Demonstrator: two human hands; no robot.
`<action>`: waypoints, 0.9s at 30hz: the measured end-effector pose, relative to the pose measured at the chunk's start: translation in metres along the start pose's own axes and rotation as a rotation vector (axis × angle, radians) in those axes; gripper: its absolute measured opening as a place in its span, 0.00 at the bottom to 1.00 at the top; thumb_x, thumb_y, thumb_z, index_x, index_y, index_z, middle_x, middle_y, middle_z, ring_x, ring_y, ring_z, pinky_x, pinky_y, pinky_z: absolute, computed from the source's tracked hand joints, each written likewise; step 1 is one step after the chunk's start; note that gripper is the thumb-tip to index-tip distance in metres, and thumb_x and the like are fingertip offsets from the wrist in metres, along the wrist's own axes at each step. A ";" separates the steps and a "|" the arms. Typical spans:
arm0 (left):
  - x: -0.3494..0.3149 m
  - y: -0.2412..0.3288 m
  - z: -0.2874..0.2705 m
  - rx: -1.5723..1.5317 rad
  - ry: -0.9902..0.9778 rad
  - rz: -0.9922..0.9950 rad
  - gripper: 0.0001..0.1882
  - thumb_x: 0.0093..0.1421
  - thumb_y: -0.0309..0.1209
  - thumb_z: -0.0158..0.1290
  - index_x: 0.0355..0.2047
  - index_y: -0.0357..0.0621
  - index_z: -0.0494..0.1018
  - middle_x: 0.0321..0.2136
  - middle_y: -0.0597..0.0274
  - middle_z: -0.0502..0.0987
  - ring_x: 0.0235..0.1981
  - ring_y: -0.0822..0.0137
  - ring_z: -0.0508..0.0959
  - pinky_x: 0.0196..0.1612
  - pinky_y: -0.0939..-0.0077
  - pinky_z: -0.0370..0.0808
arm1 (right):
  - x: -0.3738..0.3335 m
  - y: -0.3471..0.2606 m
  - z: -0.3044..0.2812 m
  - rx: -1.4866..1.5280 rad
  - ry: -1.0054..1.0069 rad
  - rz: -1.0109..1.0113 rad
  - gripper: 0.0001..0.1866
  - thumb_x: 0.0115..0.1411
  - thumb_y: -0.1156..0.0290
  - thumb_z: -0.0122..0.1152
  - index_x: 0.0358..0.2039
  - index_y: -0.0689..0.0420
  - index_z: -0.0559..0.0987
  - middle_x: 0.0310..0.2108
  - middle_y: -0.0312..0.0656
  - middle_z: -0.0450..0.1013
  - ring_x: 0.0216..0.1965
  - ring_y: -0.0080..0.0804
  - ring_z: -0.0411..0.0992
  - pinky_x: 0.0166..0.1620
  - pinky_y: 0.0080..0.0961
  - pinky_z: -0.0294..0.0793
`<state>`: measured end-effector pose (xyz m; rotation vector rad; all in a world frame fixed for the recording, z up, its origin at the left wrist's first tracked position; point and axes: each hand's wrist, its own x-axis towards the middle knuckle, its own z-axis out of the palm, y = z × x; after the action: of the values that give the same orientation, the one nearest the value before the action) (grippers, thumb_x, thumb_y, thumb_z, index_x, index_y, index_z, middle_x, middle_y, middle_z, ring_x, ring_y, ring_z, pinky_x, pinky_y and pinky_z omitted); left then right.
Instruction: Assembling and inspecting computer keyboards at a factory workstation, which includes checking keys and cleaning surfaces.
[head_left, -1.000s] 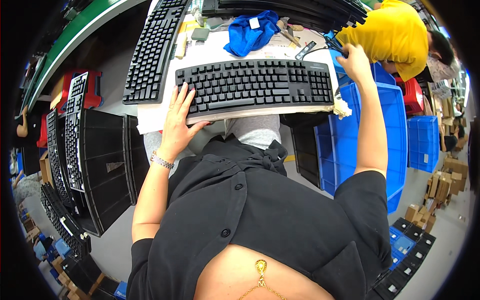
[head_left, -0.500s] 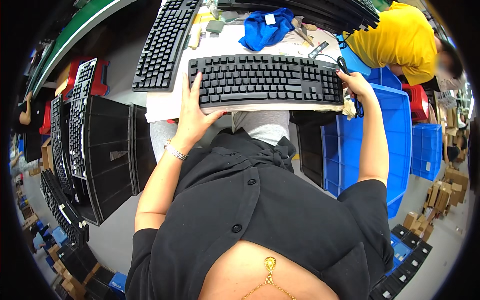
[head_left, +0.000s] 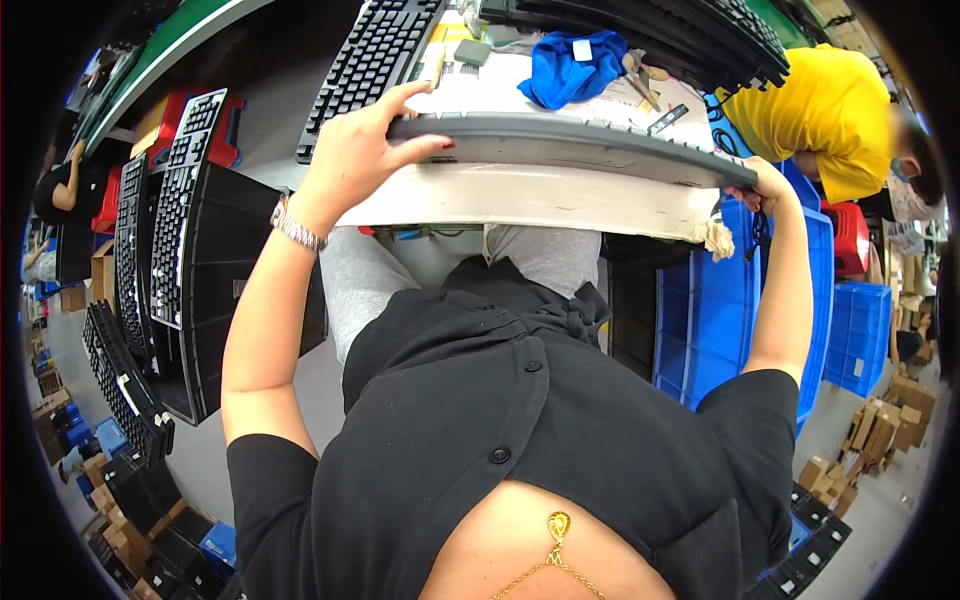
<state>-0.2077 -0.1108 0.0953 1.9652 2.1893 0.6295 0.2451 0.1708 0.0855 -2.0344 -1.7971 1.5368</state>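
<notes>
A black keyboard (head_left: 570, 145) is tilted up on its long edge above the front of the white worktable (head_left: 530, 195), so I see its narrow side and little of the keys. My left hand (head_left: 360, 150) grips its left end, thumb along the near side and fingers over the far side. At the other end, my right hand (head_left: 768, 190) is closed around the corner, and a dark cable (head_left: 757, 235) hangs below it. Another black keyboard (head_left: 375, 60) lies at the table's left. Beyond the held one sits a crumpled blue cloth (head_left: 570, 72).
Stacked black keyboards (head_left: 650, 35) fill the table's back. Blue crates (head_left: 705, 310) stand to my right, near a person in a yellow shirt (head_left: 810, 115). On my left, keyboards (head_left: 185, 215) stand in a black crate (head_left: 240, 260). A green block (head_left: 472, 52) lies by the cloth.
The keyboard has gone from lying keys-up on the table to tilted on edge and raised. My left hand has shifted from the keys to its left end.
</notes>
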 end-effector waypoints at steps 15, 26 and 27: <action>0.067 -0.048 0.032 -0.460 -0.134 -0.152 0.25 0.67 0.50 0.58 0.46 0.36 0.81 0.32 0.62 0.81 0.30 0.72 0.75 0.35 0.80 0.71 | 0.035 0.015 0.001 0.748 -0.210 -0.110 0.17 0.68 0.56 0.63 0.38 0.58 0.77 0.28 0.37 0.71 0.13 0.14 0.55 0.17 0.13 0.51; 0.078 -0.050 0.032 -0.783 -0.313 -0.369 0.28 0.66 0.51 0.59 0.41 0.31 0.82 0.28 0.62 0.79 0.27 0.75 0.74 0.29 0.85 0.70 | 0.021 -0.015 0.028 0.564 -0.323 -0.047 0.17 0.67 0.55 0.65 0.34 0.57 0.77 0.23 0.35 0.70 0.11 0.14 0.53 0.14 0.14 0.50; 0.077 -0.047 0.030 -0.806 -0.320 -0.415 0.27 0.66 0.50 0.58 0.40 0.31 0.82 0.28 0.63 0.78 0.25 0.76 0.71 0.27 0.86 0.68 | 0.024 -0.015 0.023 0.543 -0.329 -0.048 0.17 0.66 0.55 0.65 0.34 0.57 0.77 0.22 0.35 0.69 0.11 0.13 0.53 0.14 0.14 0.50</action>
<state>-0.2508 -0.0321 0.0638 1.0792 1.6763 0.8674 0.2152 0.1815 0.0677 -1.5432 -1.2770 2.1445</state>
